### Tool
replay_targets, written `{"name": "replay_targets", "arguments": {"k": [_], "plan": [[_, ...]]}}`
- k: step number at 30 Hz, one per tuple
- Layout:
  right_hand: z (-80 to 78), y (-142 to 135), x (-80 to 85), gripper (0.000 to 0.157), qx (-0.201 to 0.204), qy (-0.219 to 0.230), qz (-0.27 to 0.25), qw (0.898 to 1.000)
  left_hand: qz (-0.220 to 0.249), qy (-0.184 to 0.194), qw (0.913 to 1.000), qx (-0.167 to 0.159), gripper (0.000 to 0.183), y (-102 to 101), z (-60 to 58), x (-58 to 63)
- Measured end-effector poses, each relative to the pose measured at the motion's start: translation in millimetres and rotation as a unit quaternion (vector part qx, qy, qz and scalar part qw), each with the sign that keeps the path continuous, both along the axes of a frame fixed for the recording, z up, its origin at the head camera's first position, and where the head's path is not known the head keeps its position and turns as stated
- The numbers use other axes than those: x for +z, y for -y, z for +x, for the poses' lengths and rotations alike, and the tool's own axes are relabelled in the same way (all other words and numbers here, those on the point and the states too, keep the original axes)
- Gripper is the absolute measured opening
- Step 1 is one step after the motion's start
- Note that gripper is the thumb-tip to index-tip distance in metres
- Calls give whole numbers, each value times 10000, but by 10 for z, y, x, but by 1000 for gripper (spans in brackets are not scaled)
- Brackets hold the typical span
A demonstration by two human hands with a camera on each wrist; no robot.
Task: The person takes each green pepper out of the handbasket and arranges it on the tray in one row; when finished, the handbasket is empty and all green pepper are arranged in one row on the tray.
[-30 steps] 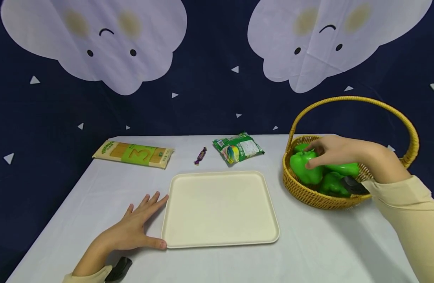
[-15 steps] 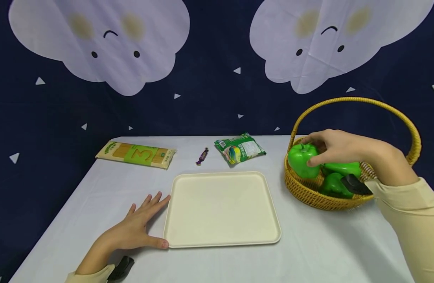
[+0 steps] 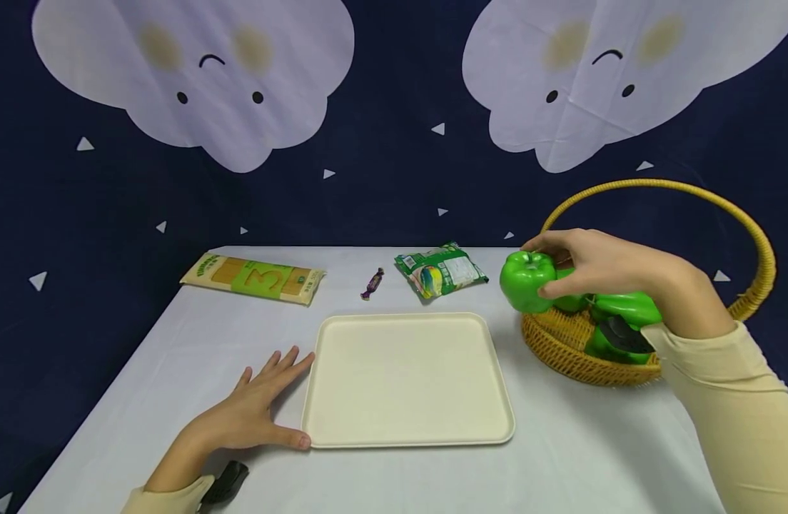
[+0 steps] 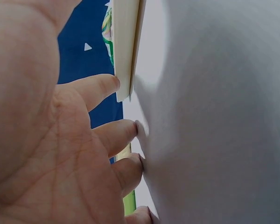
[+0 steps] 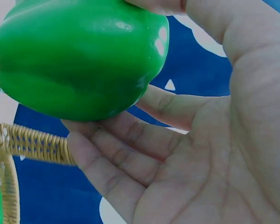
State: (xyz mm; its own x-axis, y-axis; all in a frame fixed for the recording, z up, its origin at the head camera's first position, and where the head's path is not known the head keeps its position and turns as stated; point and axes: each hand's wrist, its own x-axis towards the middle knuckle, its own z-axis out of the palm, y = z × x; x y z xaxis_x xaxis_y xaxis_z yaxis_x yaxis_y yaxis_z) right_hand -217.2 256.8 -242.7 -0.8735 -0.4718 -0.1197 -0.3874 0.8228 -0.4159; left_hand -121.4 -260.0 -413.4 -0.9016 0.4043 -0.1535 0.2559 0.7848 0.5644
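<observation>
My right hand (image 3: 593, 268) pinches a green bell pepper (image 3: 525, 282) between thumb and fingers, holding it up at the left rim of a wicker basket (image 3: 561, 360). In the right wrist view the bell pepper (image 5: 79, 60) fills the upper left, with the fingers beneath it. More green peppers (image 3: 625, 307) lie in the basket, partly hidden by my hand and wrist. With fingers spread, my left hand (image 3: 249, 414) rests at the left edge of a cream tray (image 3: 407, 378). In the left wrist view a fingertip touches the tray's side (image 4: 124, 70) and other fingertips meet the cloth.
A pack of noodles (image 3: 255, 278) lies at the back left of the white-covered table (image 3: 420, 482). A purple wrapped candy (image 3: 372, 283) and a green snack bag (image 3: 441, 270) lie behind the tray. The basket's tall handle (image 3: 657, 183) arches behind my right hand.
My right hand has lifted the bell pepper from among the others and carried it left to the basket's rim. The left hand stays at the tray's edge.
</observation>
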Motion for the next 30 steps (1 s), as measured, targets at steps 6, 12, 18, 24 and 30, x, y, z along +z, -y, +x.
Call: {"name": "replay_targets", "arguments": {"k": [6, 12, 18, 24, 30], "plan": [[-69, 257, -22, 71, 119, 106, -268, 9995, -85, 5, 9999, 81, 130, 39, 25, 1], [-183, 497, -114, 67, 354, 252, -652, 9969, -33, 15, 10000, 61, 129, 52, 31, 6], [-266, 643, -245, 70, 577, 292, -834, 9944, -66, -71, 10000, -15, 130, 25, 9, -4], [-354, 823, -382, 72, 783, 379, -1110, 9900, -88, -46, 10000, -7, 131, 3, 2, 1], [-421, 1020, -496, 70, 988, 310, -1121, 9883, -120, -30, 9999, -10, 132, -10, -10, -2]]}}
